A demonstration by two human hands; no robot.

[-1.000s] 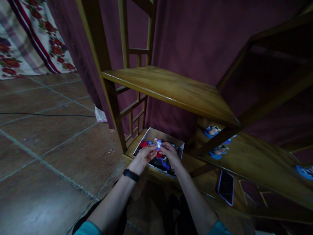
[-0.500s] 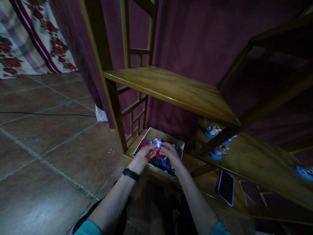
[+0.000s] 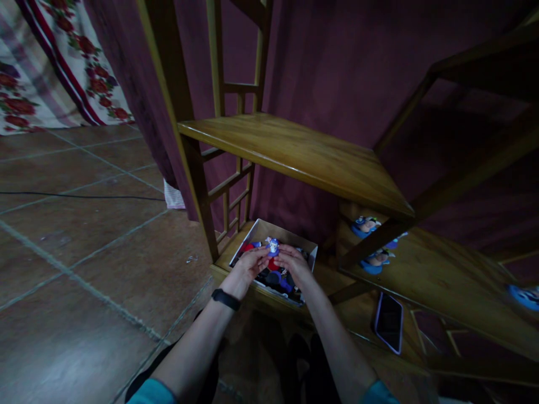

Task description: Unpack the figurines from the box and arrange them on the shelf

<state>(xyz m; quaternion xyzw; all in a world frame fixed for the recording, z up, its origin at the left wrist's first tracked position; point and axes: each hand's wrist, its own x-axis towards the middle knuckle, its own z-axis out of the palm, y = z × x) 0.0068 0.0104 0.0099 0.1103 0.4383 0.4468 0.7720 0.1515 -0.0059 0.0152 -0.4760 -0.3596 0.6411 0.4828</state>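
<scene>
Between the fingertips of both hands, a small purple-and-white figurine point(image 3: 273, 247) stands upright on a purple base. My left hand point(image 3: 251, 262) grips it from the left, its fingers closed at the base. From the other side my right hand point(image 3: 295, 261) pinches the same figurine. Both hands are over an open cardboard box point(image 3: 286, 229) on the low shelf. Red, black and purple pieces point(image 3: 280, 280) fill the box, partly covered by my hands; their exact kinds are too dark to make out.
A wooden shelf board point(image 3: 295, 148) juts out above the box. Several blue-based figurines point(image 3: 374, 261) stand on the shelf to the right, with another blue item point(image 3: 524, 295) at the far right. A phone point(image 3: 389, 322) lies lower down. A cable point(image 3: 84, 196) crosses the tiled floor.
</scene>
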